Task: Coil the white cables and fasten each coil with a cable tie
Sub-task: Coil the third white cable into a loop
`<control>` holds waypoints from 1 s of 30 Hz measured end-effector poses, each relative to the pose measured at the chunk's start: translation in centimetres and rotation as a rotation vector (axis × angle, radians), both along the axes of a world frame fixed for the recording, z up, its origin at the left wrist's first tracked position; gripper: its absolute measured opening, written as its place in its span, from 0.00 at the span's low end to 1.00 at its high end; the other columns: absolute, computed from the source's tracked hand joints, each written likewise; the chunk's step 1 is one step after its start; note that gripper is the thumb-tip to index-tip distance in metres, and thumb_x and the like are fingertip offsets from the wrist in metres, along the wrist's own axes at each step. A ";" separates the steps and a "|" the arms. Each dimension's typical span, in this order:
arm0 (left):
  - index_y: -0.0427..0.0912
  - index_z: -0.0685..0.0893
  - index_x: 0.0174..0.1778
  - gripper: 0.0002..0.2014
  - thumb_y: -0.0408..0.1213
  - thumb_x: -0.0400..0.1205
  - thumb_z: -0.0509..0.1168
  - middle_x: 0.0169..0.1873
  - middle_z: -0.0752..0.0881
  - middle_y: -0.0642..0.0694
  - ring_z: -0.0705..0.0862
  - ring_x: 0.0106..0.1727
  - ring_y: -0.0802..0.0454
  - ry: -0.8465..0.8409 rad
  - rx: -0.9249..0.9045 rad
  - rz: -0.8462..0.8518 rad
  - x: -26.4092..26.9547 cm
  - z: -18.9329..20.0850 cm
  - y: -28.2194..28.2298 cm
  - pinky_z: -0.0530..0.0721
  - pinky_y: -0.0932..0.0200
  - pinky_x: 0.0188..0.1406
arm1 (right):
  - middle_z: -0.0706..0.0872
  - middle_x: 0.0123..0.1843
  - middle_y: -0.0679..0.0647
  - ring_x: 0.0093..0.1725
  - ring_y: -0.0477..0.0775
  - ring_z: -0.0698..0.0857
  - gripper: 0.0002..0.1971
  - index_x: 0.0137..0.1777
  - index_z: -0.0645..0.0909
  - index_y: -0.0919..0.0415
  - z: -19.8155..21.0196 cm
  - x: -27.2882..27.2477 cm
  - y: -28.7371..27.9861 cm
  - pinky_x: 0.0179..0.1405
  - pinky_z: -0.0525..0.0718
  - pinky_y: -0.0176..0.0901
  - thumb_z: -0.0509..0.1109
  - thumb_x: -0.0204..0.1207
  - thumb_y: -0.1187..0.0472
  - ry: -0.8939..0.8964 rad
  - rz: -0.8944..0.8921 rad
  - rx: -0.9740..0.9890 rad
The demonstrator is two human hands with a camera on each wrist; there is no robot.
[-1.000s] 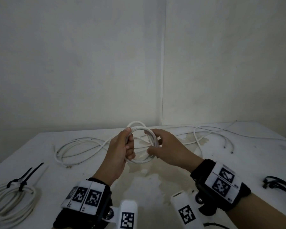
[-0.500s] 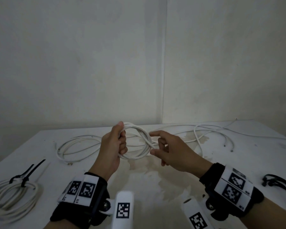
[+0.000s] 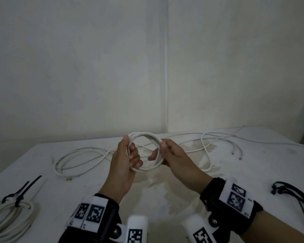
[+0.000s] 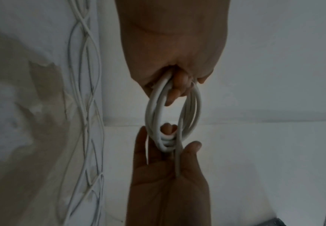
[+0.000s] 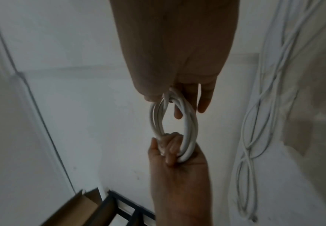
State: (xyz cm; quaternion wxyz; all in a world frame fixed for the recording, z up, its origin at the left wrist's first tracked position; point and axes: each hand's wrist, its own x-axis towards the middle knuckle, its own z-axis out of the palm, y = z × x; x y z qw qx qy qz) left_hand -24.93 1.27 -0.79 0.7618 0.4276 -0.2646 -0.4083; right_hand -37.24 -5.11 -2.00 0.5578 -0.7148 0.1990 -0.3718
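Two walls (image 3: 77,67) meet in a corner behind a white table (image 3: 165,199) whose top carries a brownish stain near the middle. Loose white cables (image 3: 81,155) sprawl over the far half of the table, running from the left side to loops on the right (image 3: 206,155). At the near left edge lies a finished coil (image 3: 9,220), bound by a black cable tie (image 3: 18,199) whose tail sticks up and away. At the near right edge lies a bunch of black cable ties (image 3: 295,192). Above the middle of the table, clear of its surface, both hands hold a small coil of white cable (image 3: 144,137) between them. The left hand (image 3: 124,165) grips the coil's left side, thumb over the top strands and fingers curled through the ring, as the left wrist view (image 4: 169,45) also shows. The right hand (image 3: 175,155) closes on the opposite side, thumb on top and fingers beneath the strands; in the right wrist view (image 5: 177,53) the turns of the coil (image 5: 189,126) cross under its fingers. Both wrists wear black bands with white coded markers (image 3: 93,214).
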 end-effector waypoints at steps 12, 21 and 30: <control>0.40 0.79 0.40 0.22 0.48 0.87 0.45 0.29 0.79 0.48 0.77 0.33 0.53 -0.550 0.201 -0.050 0.9 -2.3 1.0 0.77 0.59 0.37 | 0.74 0.32 0.47 0.27 0.42 0.76 0.10 0.50 0.75 0.50 1.0 -0.4 -0.9 0.37 0.76 0.40 0.53 0.85 0.60 0.021 -0.123 -0.204; 0.36 0.80 0.38 0.18 0.49 0.81 0.58 0.20 0.75 0.49 0.78 0.22 0.55 -0.453 0.202 -0.244 0.8 1.4 1.1 0.83 0.60 0.31 | 0.73 0.34 0.46 0.27 0.40 0.74 0.09 0.55 0.74 0.58 1.8 -1.0 -0.6 0.36 0.76 0.41 0.54 0.85 0.57 0.201 0.004 -0.275; 0.44 0.64 0.29 0.18 0.44 0.82 0.60 0.15 0.62 0.56 0.59 0.17 0.58 -0.379 0.137 0.010 -1.0 0.4 0.7 0.63 0.66 0.16 | 0.78 0.35 0.46 0.34 0.40 0.79 0.14 0.50 0.76 0.61 1.6 -1.4 -0.3 0.38 0.77 0.29 0.50 0.85 0.56 0.110 0.060 -0.080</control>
